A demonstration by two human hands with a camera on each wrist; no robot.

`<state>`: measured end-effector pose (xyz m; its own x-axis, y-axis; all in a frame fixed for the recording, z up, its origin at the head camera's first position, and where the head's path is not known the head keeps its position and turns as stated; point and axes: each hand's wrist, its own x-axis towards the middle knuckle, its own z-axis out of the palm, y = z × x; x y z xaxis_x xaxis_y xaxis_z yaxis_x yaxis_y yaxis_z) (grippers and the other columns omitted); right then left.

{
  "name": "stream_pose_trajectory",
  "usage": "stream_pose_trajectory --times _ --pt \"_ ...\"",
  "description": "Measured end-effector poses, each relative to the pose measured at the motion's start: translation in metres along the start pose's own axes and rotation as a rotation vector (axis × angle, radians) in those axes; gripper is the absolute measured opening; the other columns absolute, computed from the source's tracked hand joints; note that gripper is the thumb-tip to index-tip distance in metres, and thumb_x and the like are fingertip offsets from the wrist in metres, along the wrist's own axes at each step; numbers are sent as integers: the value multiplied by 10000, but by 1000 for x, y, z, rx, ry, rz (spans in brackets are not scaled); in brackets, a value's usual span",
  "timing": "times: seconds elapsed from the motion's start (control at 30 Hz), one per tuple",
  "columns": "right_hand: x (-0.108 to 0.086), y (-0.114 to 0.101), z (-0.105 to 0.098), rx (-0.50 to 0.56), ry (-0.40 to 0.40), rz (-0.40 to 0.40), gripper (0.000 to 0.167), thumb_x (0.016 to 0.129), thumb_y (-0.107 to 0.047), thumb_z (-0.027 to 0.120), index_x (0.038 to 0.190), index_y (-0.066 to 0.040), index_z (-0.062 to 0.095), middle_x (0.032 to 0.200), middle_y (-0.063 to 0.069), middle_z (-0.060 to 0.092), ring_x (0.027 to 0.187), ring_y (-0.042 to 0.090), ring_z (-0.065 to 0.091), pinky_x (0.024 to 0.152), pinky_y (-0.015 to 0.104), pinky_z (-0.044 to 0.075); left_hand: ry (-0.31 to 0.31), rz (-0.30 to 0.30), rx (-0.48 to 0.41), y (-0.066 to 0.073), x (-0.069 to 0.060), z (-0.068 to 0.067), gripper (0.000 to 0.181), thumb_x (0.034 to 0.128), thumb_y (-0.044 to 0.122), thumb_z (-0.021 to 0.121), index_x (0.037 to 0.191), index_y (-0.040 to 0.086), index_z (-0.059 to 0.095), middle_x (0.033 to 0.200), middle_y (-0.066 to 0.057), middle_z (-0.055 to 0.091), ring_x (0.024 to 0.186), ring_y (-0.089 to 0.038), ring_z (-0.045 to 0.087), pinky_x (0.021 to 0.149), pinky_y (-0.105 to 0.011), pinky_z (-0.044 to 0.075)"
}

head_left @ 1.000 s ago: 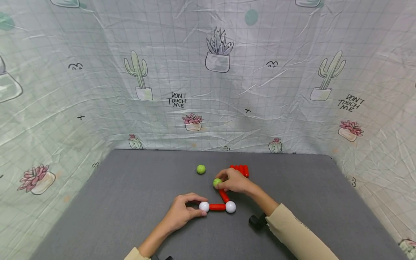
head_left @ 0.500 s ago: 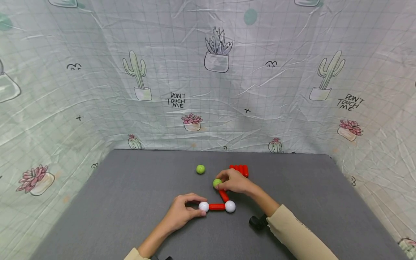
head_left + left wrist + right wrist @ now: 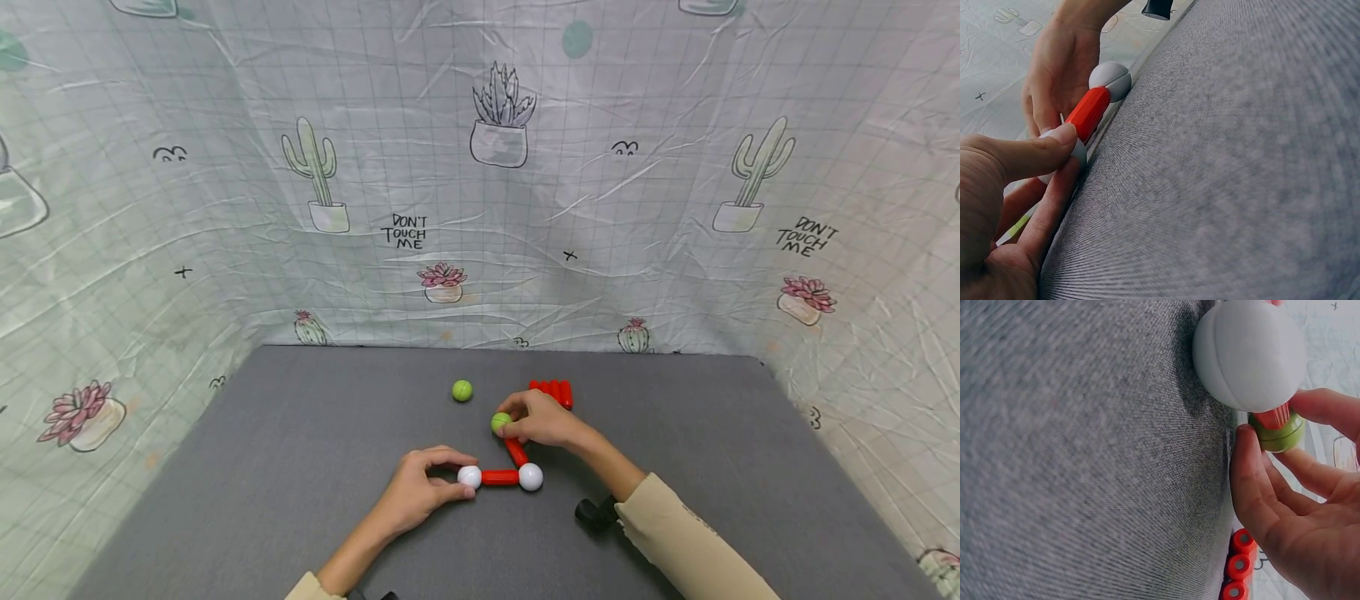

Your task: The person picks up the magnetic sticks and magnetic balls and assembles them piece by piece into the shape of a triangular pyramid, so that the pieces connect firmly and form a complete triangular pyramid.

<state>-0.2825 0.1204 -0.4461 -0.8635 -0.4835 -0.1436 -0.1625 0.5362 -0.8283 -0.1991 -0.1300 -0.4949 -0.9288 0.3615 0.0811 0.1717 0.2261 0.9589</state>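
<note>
My left hand (image 3: 420,490) pinches a white ball (image 3: 469,477) between thumb and fingers. A short red rod (image 3: 500,477) runs from it to a second white ball (image 3: 531,477) on the right. From that corner ball another red rod (image 3: 516,452) slants away, up to a green ball (image 3: 500,423). My right hand (image 3: 542,419) grips this green ball by thumb and fingertips. In the right wrist view the corner white ball (image 3: 1254,356) partly covers the slanting rod (image 3: 1274,416) and the held green ball (image 3: 1280,439). In the left wrist view my fingers partly cover the left white ball.
A loose green ball (image 3: 462,391) lies behind the joined pieces. Several red rods (image 3: 555,392) lie side by side beyond my right hand. A black object (image 3: 595,514) is by the right sleeve. Patterned cloth (image 3: 495,250) surrounds the grey table (image 3: 322,433).
</note>
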Motion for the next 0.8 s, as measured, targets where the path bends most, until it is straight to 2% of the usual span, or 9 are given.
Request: stream_pose_trajectory --times 0.27,0.67,0.8 --pt "-2 -2 0 -12 21 35 350 905 -146 766 1219 -12 689 983 94 705 698 154 652 697 327 563 -16 -42 -59 -2 -1 0 415 796 116 894 1190 103 764 1201 -122 733 726 -112 738 690 -224 574" --pt "-1 -3 3 -24 48 60 317 898 -144 772 1184 -33 694 1026 108 713 699 150 655 688 304 552 -23 -39 -71 -2 -1 0 407 791 94 895 1171 88 749 1125 -135 731 724 -136 745 680 -232 573" --pt "1 -1 3 -41 55 65 309 898 -152 778 1178 -46 699 1030 102 715 697 145 656 684 287 541 -22 -36 -65 -2 -1 0 408 787 85 896 1167 68 747 1118 -177 725 715 -130 736 673 -225 566"
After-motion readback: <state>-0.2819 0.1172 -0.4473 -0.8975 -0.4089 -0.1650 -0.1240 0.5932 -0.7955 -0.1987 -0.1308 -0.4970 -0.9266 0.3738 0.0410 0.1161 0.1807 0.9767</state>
